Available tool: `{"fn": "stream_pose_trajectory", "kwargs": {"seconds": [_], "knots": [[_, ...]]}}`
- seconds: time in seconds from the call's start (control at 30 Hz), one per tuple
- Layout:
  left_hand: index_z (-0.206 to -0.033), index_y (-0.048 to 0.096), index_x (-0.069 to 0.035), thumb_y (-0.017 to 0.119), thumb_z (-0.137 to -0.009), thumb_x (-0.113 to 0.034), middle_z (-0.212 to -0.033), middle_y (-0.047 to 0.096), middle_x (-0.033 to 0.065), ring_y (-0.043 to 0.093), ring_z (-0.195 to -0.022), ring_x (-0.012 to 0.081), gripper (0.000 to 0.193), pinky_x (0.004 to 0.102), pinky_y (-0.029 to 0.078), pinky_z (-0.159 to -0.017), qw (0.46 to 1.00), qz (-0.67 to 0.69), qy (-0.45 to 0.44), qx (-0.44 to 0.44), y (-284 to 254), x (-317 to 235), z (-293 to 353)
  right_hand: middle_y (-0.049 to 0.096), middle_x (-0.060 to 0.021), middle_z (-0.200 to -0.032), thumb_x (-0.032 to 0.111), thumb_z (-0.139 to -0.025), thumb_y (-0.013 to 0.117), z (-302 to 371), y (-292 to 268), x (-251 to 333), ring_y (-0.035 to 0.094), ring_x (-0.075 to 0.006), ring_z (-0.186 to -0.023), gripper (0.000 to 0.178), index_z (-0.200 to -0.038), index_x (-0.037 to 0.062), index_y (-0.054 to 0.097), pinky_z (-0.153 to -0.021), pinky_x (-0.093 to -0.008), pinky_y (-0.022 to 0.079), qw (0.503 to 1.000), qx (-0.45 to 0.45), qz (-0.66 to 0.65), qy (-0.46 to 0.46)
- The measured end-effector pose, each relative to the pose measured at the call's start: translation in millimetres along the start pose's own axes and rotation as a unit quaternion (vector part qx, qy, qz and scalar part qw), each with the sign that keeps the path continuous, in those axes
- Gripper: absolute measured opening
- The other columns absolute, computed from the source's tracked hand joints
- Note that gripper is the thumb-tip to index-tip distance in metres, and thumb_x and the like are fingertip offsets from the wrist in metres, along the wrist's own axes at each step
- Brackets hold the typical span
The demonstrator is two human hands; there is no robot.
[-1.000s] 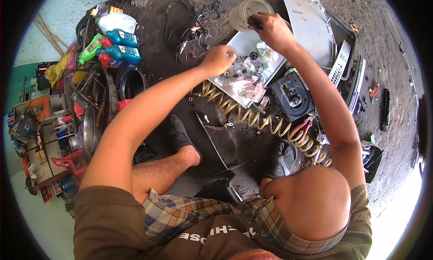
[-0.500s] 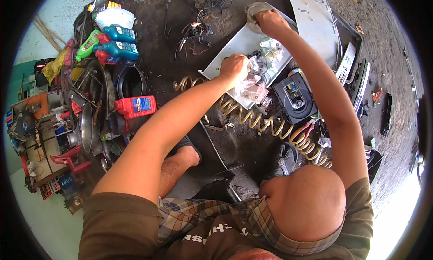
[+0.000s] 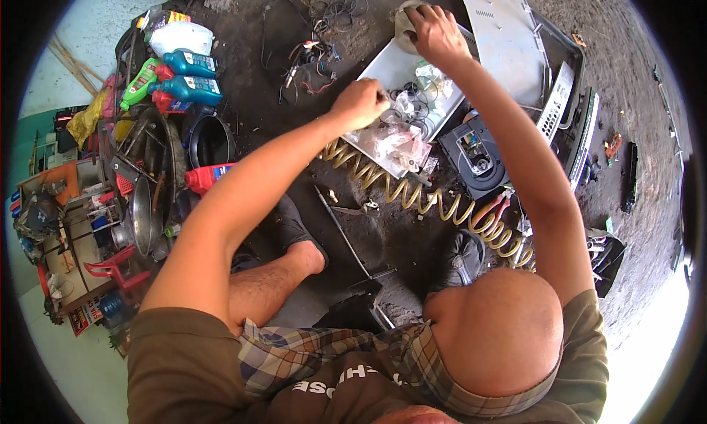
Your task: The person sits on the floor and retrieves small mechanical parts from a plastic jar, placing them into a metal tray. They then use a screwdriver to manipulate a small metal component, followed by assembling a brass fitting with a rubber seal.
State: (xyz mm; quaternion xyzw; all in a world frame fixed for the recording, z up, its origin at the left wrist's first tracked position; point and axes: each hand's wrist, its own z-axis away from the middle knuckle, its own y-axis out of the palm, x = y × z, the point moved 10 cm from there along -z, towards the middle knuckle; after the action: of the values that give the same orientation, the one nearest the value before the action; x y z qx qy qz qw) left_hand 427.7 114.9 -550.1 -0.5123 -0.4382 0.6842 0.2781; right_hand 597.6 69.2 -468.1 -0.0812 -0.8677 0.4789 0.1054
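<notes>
I view two bare hands over a grey metal tray (image 3: pixel 389 69), set on the dark floor (image 3: pixel 434 236).

Left hand (image 3: pixel 361 104): positioned at the tray's left edge, fingers curled in and narrow. I cannot tell whether anything is pinched between the tips.

Right hand (image 3: pixel 443 37): positioned at the tray's far end, over a round, translucent container (image 3: pixel 404 28). The thumb stands apart from the bent fingers. I cannot tell whether they grip the container, as the hand covers part of it.

Tray contents: I see clear plastic bags (image 3: pixel 395 146) toward the near corner; dark thin cables and rings lie beside them, around the middle.

Surroundings: a coiled yellowish hose (image 3: pixel 401 193) runs along the near edge of the tray. A black disc drive (image 3: pixel 475 159) lies just beside the right edge, with red-handled pliers (image 3: pixel 492 209) nearer to my viewpoint. A pale metal panel (image 3: pixel 504 41) lies beyond the right edge. Tangled wires (image 3: pixel 313 62) lie to the left of the tray, on the floor.
</notes>
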Motion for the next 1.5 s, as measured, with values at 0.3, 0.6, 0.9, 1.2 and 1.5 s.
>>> {"fn": "stream_pose_trajectory", "kwargs": {"seconds": [0.3, 0.6, 0.9, 1.2, 1.5], "knots": [[-0.098, 0.071, 0.002, 0.075, -0.093, -0.017, -0.087, 0.075, 0.0146, 0.073, -0.081, 0.0201, 0.020, 0.0365, 0.057, -0.079, 0.989, 0.087, 0.031, 0.117, -100, -15, 29, 0.052, -0.0255, -0.150, 0.041, -0.098, 0.073, 169, -2, 137, 0.074, -0.0459, -0.105, 0.063, -0.153, 0.0188, 0.053, -0.088, -0.0535, 0.062, 0.896, 0.369, -0.218, 0.113], [-0.095, 0.070, 0.002, 0.077, -0.089, -0.014, -0.086, 0.075, 0.0147, 0.073, -0.080, 0.0208, 0.018, 0.0357, 0.057, -0.078, 0.978, 0.156, -0.005, 0.140, -109, -34, 120, 0.060, -0.0205, -0.121, 0.006, -0.089, 0.069, 199, 30, 155, 0.072, -0.0411, -0.102, 0.042, -0.130, 0.0083, 0.061, -0.089, -0.0495, 0.062, 0.934, 0.288, -0.209, 0.022], [-0.096, 0.069, 0.000, 0.075, -0.092, -0.009, -0.084, 0.070, 0.0029, 0.065, -0.077, 0.0090, 0.012, 0.0284, 0.053, -0.070, 0.952, 0.257, -0.106, 0.132, -74, 14, 144, 0.080, -0.0198, -0.098, 0.016, -0.085, 0.081, 136, 23, 45, 0.079, -0.0293, -0.089, 0.036, -0.117, 0.0014, 0.076, -0.082, -0.0403, 0.061, 0.851, 0.123, -0.376, 0.346], [-0.089, 0.071, 0.000, 0.079, -0.085, -0.013, -0.087, 0.072, 0.0056, 0.067, -0.080, 0.0121, 0.016, 0.0316, 0.054, -0.074, 0.970, 0.187, -0.093, 0.121, -71, 29, 145, 0.080, -0.0178, -0.107, 0.016, -0.086, 0.082, 119, 66, -10, 0.078, -0.0229, -0.093, 0.040, -0.118, -0.0071, 0.075, -0.084, -0.0377, 0.062, 0.752, 0.202, -0.437, 0.450], [-0.093, 0.075, -0.002, 0.087, -0.081, -0.014, -0.089, 0.075, 0.0081, 0.070, -0.082, 0.0166, 0.021, 0.0334, 0.055, -0.077, 0.974, 0.159, -0.078, 0.138, -61, 32, 153, 0.080, -0.0216, -0.109, 0.018, -0.087, 0.079, 105, 13, -20, 0.079, -0.0313, -0.098, 0.039, -0.117, -0.0057, 0.076, -0.089, -0.0398, 0.059, 0.812, 0.159, -0.370, 0.423]]}}
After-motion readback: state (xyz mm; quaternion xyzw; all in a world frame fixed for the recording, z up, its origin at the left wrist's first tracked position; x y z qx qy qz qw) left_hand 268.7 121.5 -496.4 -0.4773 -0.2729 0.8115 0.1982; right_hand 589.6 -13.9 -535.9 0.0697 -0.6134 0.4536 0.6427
